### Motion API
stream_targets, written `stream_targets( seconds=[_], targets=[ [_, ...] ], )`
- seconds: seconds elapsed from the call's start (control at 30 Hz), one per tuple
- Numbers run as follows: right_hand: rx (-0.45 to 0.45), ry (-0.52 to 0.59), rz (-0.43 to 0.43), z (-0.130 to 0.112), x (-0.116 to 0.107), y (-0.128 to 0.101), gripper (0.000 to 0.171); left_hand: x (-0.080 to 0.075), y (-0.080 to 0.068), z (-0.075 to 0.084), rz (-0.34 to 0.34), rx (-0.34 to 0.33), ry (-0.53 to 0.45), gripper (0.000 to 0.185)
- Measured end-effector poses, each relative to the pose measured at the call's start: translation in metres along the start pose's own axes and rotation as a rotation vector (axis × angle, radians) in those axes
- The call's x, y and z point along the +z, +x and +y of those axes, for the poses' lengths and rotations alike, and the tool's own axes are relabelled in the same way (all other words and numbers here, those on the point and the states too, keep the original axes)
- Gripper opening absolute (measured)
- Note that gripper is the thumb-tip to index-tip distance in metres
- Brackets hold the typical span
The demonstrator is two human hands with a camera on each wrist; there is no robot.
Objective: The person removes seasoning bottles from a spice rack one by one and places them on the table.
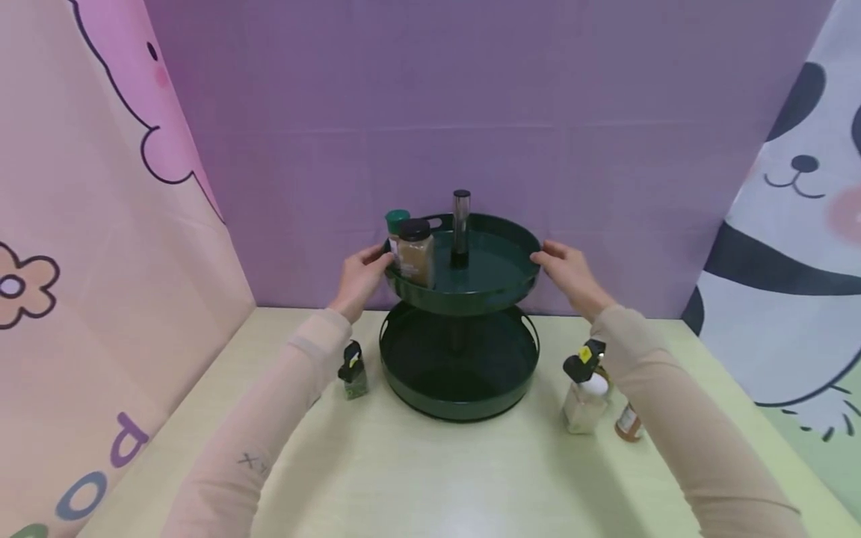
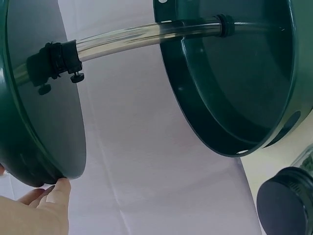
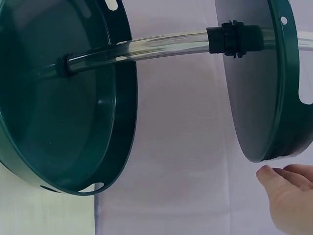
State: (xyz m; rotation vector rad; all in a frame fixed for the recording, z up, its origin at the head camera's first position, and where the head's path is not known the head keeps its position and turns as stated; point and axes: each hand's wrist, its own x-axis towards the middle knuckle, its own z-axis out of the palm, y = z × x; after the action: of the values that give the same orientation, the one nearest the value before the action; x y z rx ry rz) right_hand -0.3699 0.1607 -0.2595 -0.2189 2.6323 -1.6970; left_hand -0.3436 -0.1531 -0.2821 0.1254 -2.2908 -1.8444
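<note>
A dark green two-tier tray stand (image 1: 464, 295) stands at the back of the table. Its upper tray carries, at the left, a spice jar with brown contents and a dark lid (image 1: 417, 258) and a green-capped jar (image 1: 397, 218). My left hand (image 1: 363, 280) pinches the upper tray's left rim, thumb in front, other fingers partly hidden behind. My right hand (image 1: 568, 275) is at the opposite rim with fingers loosely bent; in the right wrist view a narrow gap shows between its fingertips (image 3: 264, 171) and the tray edge. The lower tray (image 1: 464, 400) holds nothing visible.
Left of the stand is a small jar with green contents (image 1: 355, 382). To its right are a pale jar with a black lid (image 1: 580, 411), a white-topped container (image 1: 595, 385) and a reddish-brown jar (image 1: 628, 424), partly behind my sleeve. A purple wall backs the table.
</note>
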Motion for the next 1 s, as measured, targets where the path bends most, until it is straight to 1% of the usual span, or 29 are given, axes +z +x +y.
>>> stream_targets(
  seconds=[0.17,0.37,0.53,0.7,0.87,1.0],
  targets=[
    [-0.025,0.018,0.01,-0.001,0.001,-0.001,0.057,-0.004,-0.002,0.002,-0.026,0.008,-0.009,0.054],
    [-0.026,0.045,0.013,-0.001,0.003,-0.001,0.056,-0.01,-0.004,0.004,-0.028,0.02,-0.011,0.053],
    [-0.029,0.058,0.016,0.001,0.004,0.0,0.055,-0.014,-0.006,0.008,-0.008,0.079,0.001,0.051],
    [-0.036,0.062,0.013,0.003,0.004,0.001,0.055,-0.016,-0.011,0.014,-0.001,0.145,0.009,0.051],
    [-0.041,0.067,0.012,0.004,0.003,0.002,0.054,-0.014,-0.017,0.025,-0.035,0.213,0.023,0.053],
    [-0.043,0.072,0.008,0.004,0.001,0.003,0.055,-0.01,-0.023,0.033,-0.074,0.232,0.052,0.055]
  ],
)
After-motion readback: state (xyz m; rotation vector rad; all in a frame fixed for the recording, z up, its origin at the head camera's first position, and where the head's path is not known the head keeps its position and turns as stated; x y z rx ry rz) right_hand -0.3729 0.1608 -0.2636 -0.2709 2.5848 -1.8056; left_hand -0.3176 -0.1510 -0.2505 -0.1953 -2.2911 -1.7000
